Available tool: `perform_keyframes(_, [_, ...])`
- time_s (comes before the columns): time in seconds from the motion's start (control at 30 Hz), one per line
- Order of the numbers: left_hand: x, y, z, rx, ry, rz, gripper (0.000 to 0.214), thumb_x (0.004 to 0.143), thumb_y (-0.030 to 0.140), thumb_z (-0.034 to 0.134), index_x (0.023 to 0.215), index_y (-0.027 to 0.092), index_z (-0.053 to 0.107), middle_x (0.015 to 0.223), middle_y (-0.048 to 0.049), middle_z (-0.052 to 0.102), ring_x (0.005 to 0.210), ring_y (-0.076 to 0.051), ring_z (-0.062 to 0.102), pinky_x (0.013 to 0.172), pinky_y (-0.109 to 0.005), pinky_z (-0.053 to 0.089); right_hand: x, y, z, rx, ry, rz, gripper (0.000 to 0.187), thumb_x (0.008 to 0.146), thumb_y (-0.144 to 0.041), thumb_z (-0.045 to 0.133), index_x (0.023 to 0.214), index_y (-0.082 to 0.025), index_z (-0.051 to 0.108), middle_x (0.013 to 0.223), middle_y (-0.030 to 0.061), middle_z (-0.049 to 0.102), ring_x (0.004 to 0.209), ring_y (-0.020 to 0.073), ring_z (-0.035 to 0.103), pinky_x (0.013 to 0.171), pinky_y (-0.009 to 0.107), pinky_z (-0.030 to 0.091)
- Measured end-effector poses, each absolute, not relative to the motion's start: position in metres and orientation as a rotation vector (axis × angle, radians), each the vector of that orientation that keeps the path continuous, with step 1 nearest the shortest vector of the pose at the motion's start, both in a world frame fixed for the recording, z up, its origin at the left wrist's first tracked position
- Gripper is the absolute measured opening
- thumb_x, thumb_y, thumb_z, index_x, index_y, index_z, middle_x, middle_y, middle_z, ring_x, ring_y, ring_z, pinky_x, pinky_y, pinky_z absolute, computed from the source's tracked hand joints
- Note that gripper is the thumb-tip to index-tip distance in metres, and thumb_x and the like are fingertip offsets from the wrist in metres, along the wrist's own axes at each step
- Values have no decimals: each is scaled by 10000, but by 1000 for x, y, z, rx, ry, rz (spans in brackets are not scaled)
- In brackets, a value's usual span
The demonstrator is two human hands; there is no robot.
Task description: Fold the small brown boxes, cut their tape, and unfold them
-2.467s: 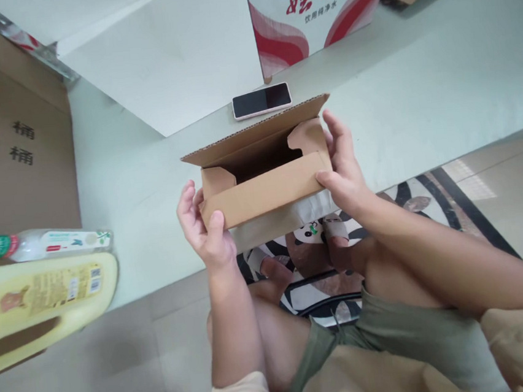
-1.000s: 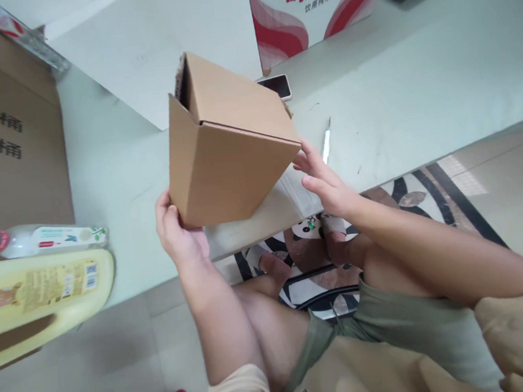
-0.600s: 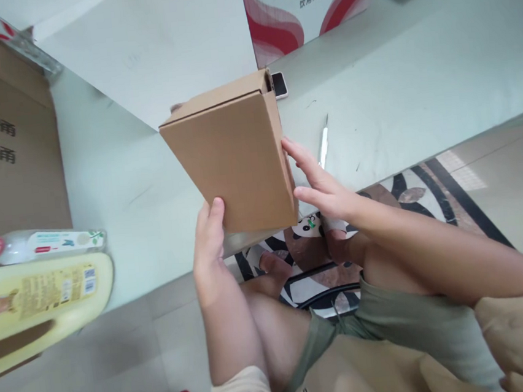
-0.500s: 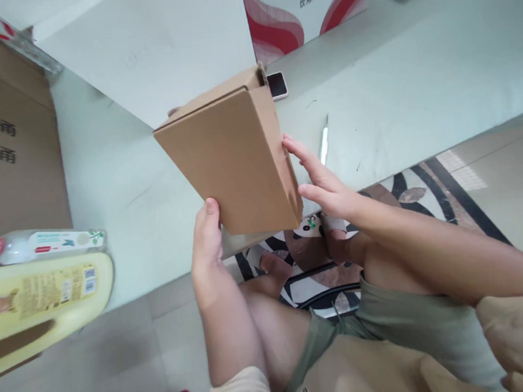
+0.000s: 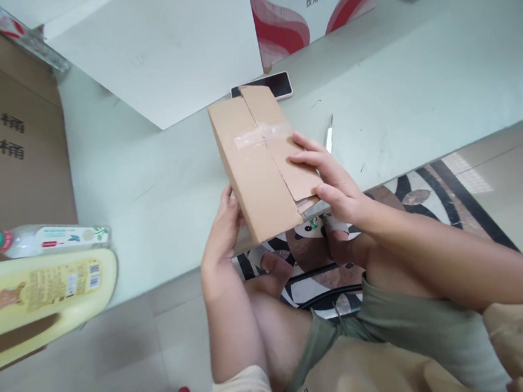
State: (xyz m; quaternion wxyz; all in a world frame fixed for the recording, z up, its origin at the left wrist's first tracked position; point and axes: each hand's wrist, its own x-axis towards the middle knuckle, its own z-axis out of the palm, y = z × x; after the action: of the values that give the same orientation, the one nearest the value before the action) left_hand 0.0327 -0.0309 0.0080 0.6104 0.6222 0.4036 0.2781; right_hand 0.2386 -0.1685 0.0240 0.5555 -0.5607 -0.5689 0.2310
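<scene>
A small brown cardboard box (image 5: 259,171) lies long-ways over the near edge of the pale green table (image 5: 417,82), its flaps folded shut on top with a strip of clear tape across them. My left hand (image 5: 221,237) grips the box's near left side from below. My right hand (image 5: 329,180) rests on the right flap, fingers pressing it down, thumb under the box's corner.
A phone (image 5: 273,85) lies just behind the box and a thin pen-like tool (image 5: 330,137) to its right. A red-and-white carton (image 5: 308,6) and a white board (image 5: 159,52) stand behind. At left are a brown carton (image 5: 6,140), a bottle (image 5: 39,240) and a yellow jug (image 5: 36,304).
The open box was tipped up and turned over in both hands. It now lies with its taped, folded flaps facing up, and my right hand has moved onto the flap.
</scene>
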Motion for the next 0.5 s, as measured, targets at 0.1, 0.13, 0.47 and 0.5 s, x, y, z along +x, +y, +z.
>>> perform_keyframes(0.1, [36,-34,15,1465,891,517,389,849,438,718,1155,199,700,1057,-133,783,1130,-327,693,985,-540,559,239,-169,25,-1341,-1342,545,589,917,-718,429,1345,-336,562,1659,8,340,1572,324,245,1281,601,215])
perform_keyframes(0.13, [37,-35,17,1467,893,482,381,851,430,713,1153,198,701,1025,-125,786,1122,-325,696,984,-537,558,240,-169,25,-1343,-1344,542,584,916,-716,433,1338,-335,568,1656,8,345,1569,327,251,1279,602,219])
perform_keyframes(0.47, [30,-29,22,1522,1098,653,272,774,412,781,975,248,703,974,-59,751,957,-278,709,871,-456,585,244,-162,15,-1330,-1451,472,547,917,-670,493,1330,-324,585,1610,62,411,1515,340,356,1240,610,288])
perform_keyframes(0.5, [28,-31,30,1519,1096,812,182,777,385,786,877,278,678,860,-34,721,846,-240,700,778,-422,589,244,-161,15,-1329,-1465,469,546,917,-664,499,1336,-324,582,1607,66,414,1511,341,362,1237,611,293])
